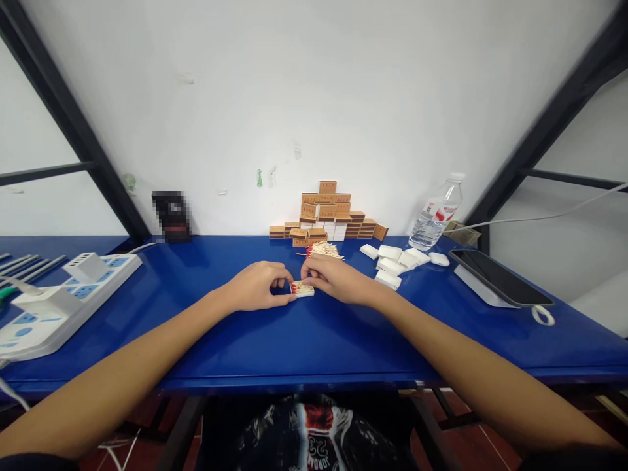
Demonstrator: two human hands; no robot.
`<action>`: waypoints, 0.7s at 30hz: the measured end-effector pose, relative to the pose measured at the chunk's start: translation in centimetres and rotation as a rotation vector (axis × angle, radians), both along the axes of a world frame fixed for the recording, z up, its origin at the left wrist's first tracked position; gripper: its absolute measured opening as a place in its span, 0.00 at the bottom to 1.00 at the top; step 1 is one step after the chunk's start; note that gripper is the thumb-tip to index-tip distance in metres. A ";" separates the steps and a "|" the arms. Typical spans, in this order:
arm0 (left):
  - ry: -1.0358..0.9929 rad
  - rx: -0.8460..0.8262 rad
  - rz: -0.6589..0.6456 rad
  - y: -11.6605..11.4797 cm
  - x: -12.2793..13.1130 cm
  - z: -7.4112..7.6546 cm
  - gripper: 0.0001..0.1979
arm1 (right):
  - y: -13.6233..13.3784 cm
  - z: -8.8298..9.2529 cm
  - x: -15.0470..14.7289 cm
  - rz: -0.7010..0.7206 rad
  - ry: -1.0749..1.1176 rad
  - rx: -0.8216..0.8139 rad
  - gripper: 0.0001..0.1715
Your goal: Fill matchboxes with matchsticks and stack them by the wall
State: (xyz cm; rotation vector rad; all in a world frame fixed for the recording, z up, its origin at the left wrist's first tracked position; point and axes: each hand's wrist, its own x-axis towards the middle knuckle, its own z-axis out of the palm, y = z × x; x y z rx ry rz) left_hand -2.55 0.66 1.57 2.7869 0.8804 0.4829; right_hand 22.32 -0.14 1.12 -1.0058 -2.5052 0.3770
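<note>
A small white matchbox tray (305, 294) with red-headed matches (297, 286) in it lies on the blue table in front of me. My left hand (258, 286) is closed at the tray's left end, thumb at the near side and fingers curled behind. Over the tray's right part, my right hand (333, 278) has its thumb and fingers pinched together at the matches; whatever is between the fingertips is hidden. Just behind my right hand is a heap of loose matches (324, 248), partly covered by it.
Brown matchboxes (328, 210) are stacked against the wall. Several white trays (391, 265) lie to the right, near a water bottle (436, 212) and a propped phone (500, 278). A power strip (118, 275) is at the left, a pixelated dark object (171, 216) behind it.
</note>
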 end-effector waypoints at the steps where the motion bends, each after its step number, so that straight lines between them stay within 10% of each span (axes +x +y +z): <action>1: 0.000 -0.001 0.002 0.0 0.0 0.0 0.13 | 0.1 0.0 0.1 -0.006 -0.003 0.005 0.01; 21: -0.001 -0.006 0.002 0.0 0.0 0.0 0.13 | -0.8 1.2 0.8 -0.074 -0.139 -0.037 0.07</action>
